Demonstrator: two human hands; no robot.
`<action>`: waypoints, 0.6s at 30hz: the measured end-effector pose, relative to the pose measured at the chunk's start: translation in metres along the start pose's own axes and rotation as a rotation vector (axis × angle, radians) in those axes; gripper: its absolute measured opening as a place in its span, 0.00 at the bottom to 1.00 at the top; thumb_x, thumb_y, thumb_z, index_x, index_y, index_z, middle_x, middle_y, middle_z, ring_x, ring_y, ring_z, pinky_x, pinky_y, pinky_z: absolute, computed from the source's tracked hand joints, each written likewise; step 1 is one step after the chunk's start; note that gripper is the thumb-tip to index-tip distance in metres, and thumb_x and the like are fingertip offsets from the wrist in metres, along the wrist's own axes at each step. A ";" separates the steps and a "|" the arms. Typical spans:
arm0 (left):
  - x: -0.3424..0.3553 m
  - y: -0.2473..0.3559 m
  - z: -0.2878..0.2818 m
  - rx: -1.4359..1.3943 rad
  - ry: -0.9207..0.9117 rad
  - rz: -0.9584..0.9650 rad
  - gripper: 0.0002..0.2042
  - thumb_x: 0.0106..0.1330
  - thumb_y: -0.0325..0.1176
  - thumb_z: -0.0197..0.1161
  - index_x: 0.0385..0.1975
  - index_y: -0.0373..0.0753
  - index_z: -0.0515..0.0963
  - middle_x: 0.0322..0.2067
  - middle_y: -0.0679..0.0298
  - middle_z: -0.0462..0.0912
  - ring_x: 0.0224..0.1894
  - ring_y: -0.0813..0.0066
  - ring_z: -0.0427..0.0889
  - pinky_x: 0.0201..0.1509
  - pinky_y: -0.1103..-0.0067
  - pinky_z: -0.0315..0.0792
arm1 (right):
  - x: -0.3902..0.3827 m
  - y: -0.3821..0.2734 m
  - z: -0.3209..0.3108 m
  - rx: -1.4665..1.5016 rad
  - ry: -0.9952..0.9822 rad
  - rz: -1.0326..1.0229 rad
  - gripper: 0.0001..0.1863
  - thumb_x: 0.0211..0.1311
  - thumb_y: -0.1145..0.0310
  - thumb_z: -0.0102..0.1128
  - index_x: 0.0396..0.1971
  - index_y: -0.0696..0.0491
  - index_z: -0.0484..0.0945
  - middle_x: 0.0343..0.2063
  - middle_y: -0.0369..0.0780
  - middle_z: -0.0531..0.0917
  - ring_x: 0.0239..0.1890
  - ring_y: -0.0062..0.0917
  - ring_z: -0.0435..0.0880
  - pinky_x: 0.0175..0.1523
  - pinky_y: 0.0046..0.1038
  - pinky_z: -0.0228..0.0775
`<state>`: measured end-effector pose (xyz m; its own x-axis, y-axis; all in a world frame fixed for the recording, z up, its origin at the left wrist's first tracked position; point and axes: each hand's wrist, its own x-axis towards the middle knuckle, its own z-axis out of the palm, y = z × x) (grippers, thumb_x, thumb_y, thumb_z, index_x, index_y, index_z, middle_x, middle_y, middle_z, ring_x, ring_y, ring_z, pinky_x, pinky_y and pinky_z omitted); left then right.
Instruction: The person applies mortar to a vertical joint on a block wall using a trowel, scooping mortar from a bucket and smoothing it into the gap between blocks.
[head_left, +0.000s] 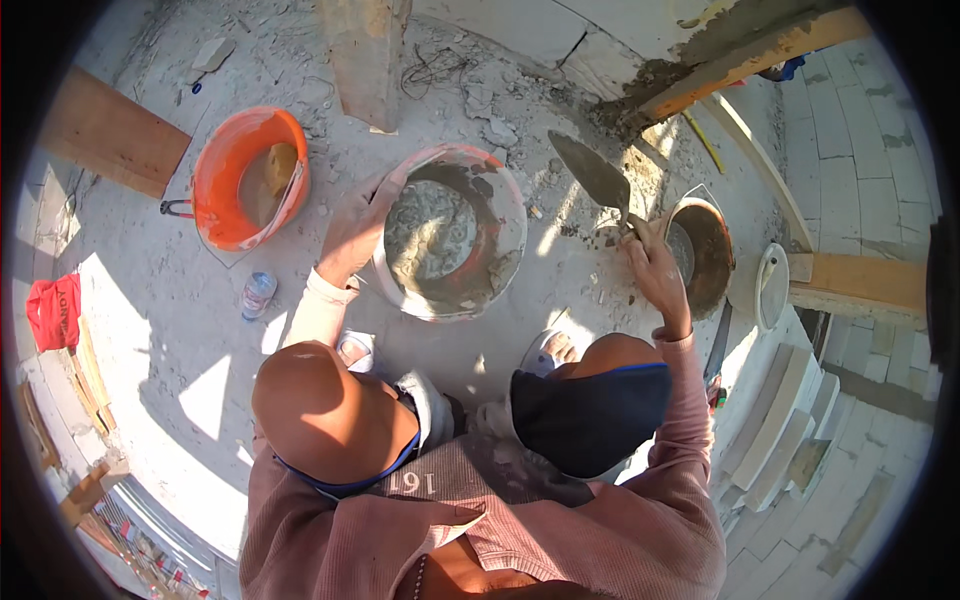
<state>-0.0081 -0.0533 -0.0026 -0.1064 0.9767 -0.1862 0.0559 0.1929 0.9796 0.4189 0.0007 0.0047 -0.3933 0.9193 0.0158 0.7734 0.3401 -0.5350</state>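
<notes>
The right hand (655, 270) holds the trowel (592, 172), fingers closed, right of the bucket (508, 230). The left hand (350, 238) touches its rim; how closed, one cannot tell. The trowel looks stiff, light, best gripped by its handle.

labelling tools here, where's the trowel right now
In the head view, the trowel is right of centre, held in the right hand, between the middle bucket and the brown bucket.

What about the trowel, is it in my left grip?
No, the right grip holds the trowel, while the left grip touches the middle bucket.
</notes>
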 end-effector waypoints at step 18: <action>0.031 -0.005 0.019 0.121 -0.120 0.053 0.25 0.76 0.52 0.55 0.56 0.36 0.81 0.42 0.58 0.87 0.44 0.73 0.82 0.54 0.77 0.73 | 0.016 -0.079 -0.053 -0.737 -0.453 -0.338 0.17 0.64 0.63 0.62 0.52 0.47 0.80 0.40 0.37 0.83 0.38 0.37 0.88 0.40 0.40 0.79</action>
<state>0.0071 -0.0217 -0.0146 0.0183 0.9886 -0.1497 0.1784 0.1441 0.9733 0.3774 -0.0006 0.0920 -0.6922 0.6357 -0.3417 0.6416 0.7588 0.1120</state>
